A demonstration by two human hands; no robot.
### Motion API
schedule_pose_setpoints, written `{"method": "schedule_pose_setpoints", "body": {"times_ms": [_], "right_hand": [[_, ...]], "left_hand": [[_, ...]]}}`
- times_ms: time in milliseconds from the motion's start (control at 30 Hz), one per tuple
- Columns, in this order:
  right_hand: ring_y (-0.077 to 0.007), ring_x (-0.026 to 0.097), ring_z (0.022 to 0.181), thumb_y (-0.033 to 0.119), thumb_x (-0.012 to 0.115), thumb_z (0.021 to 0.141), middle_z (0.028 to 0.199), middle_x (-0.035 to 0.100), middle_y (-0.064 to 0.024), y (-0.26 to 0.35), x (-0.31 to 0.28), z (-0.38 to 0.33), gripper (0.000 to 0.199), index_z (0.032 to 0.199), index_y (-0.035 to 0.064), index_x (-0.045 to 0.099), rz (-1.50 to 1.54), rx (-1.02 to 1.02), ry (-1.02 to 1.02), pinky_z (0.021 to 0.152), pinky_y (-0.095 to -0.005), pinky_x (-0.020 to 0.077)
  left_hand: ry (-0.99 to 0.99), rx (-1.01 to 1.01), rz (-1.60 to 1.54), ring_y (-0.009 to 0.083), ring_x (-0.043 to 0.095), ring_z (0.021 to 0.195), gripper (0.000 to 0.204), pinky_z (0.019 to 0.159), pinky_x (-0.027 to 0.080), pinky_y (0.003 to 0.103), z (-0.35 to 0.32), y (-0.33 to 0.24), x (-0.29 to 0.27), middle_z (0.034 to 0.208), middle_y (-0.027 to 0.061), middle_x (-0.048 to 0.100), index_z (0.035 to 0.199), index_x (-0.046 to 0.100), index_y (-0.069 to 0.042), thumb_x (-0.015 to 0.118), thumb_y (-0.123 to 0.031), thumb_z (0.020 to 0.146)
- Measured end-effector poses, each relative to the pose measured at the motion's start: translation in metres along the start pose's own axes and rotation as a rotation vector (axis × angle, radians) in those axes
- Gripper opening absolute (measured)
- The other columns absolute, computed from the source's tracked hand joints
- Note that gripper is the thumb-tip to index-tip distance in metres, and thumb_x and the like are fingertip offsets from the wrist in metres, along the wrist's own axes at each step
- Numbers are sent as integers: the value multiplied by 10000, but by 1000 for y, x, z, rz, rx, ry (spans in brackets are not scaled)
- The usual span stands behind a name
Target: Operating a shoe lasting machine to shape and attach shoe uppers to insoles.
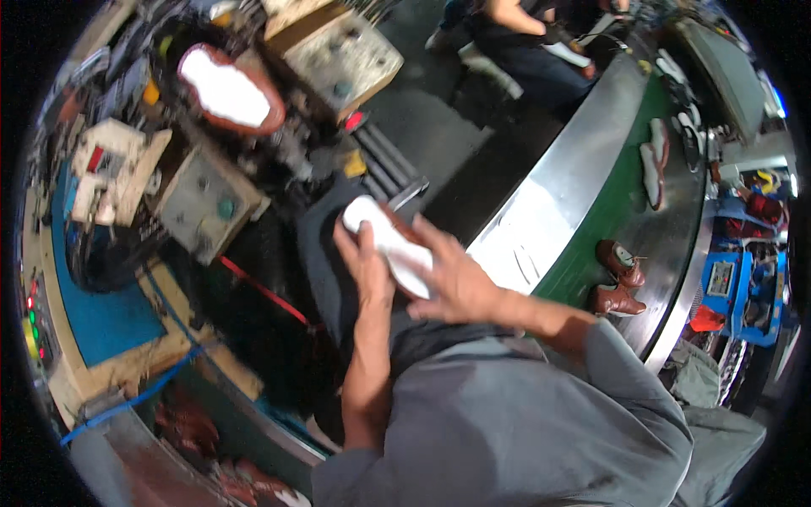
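Note:
A brown shoe (390, 237), its white sole turned up, is held in front of my body at a slant. My left hand (369, 269) grips its left side, the thumb resting on the sole. On the other side my right hand (459, 279) wraps the shoe, some fingers lying over its edge and sole; motion blurs them a little. The shoe's upper is mostly hidden beneath. Beyond it to the upper left, a second brown shoe (226, 91) sits in a machine, also with its white sole facing up.
Metal machine blocks (205, 203) stand at the left. A green conveyor (583, 228) with a shiny metal edge runs along the right, carrying brown shoes (619, 283) and paler ones (653, 165). Blue trays (743, 296) lie farther right. Another person (528, 42) sits at the far end.

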State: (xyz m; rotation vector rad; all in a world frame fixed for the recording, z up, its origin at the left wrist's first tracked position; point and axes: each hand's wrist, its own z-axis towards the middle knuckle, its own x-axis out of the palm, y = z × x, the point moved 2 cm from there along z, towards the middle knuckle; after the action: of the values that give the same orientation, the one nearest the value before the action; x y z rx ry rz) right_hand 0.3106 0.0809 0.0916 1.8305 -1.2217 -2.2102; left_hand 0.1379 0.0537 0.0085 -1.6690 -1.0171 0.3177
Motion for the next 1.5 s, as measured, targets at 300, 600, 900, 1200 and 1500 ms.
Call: {"method": "schedule_pose_setpoints", "body": {"times_ms": [300,600,900,1200,1500], "right_hand": [[-504,552,1244,287,789,883,1753,181,-298,1,-7,-26,807,1610,447,476,-243,-175,40,1047,-542,568],[-481,575,1207,261,766,889,1740,220,-313,-10,-6,-11,690,1537,426,596,-167,-258,85,986,-515,597],[-511,538,1267,190,769,810,1717,254,-318,-19,-27,8,753,1518,402,629,-41,-263,198,1009,-554,589],[-494,562,1298,106,816,766,1707,270,-352,-23,-96,61,841,1543,366,623,-137,-40,-204,1046,-566,540],[-503,558,1237,157,813,787,1694,299,-311,48,-132,267,824,1548,387,597,-239,-301,-326,1059,-570,539]], "left_hand": [[184,542,964,371,753,1073,342,952,555,443,84,-33,-47,1162,234,784,1250,744,62,595,-195,1080],[268,637,861,432,730,1046,259,928,559,476,92,-35,-62,1156,255,765,1179,767,59,630,-115,1045],[513,427,949,359,742,1044,280,914,562,438,100,-70,-61,1102,228,765,1211,770,4,656,-204,1061],[90,216,-114,285,598,1329,683,1111,489,482,236,-259,-11,1395,188,647,1508,513,35,699,-442,1056],[419,81,-165,329,670,1249,696,1069,574,492,201,-289,-38,1415,185,606,1652,327,-48,619,-150,1029]]}}
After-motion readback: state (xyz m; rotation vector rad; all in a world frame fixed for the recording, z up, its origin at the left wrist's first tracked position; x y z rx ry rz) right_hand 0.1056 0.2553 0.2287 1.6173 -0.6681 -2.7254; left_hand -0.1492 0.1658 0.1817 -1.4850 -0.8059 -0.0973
